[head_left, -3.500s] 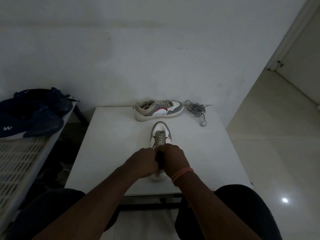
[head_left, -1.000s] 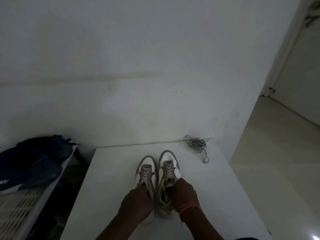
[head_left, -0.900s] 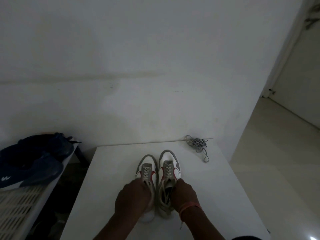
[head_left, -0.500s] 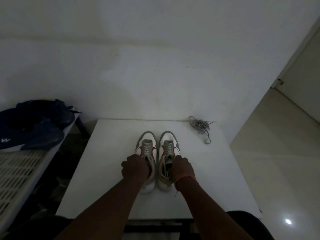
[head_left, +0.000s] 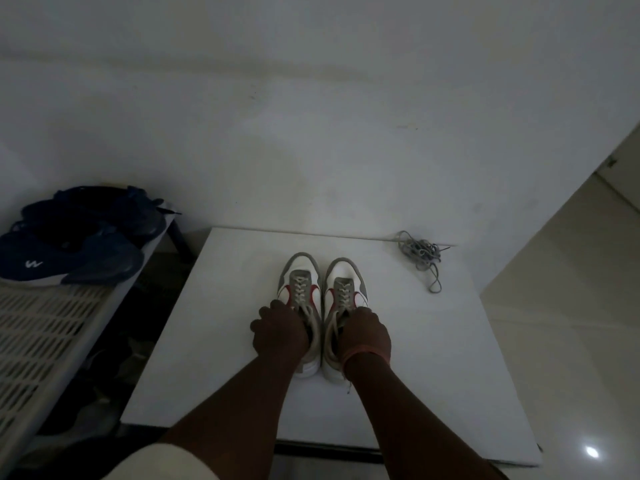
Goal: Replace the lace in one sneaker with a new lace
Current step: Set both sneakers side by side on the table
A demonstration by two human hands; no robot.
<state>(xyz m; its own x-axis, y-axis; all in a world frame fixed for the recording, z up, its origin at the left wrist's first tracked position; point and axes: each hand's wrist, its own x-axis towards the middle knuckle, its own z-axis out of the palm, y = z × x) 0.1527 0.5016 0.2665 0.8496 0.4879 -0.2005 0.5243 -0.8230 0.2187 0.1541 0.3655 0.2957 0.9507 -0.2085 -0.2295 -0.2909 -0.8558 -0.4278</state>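
Note:
Two white, grey and red sneakers stand side by side on the white table point(head_left: 225, 341), toes pointing away from me. My left hand point(head_left: 278, 332) grips the collar of the left sneaker point(head_left: 300, 282). My right hand point(head_left: 365, 332), with an orange band at the wrist, grips the collar of the right sneaker point(head_left: 344, 282). Both sneakers are laced with pale laces. A loose grey lace point(head_left: 420, 254) lies bunched at the table's far right corner, apart from both hands.
A white slatted rack point(head_left: 41, 334) stands to the left with dark blue sneakers point(head_left: 79, 237) on it. A white wall runs behind the table. Tiled floor point(head_left: 571, 306) opens to the right. My knees are under the table's near edge.
3.5 s ago one sneaker lay sideways at the back; since then it was brought beside the other. Over the last second both hands stay on the collars while the view tilts down.

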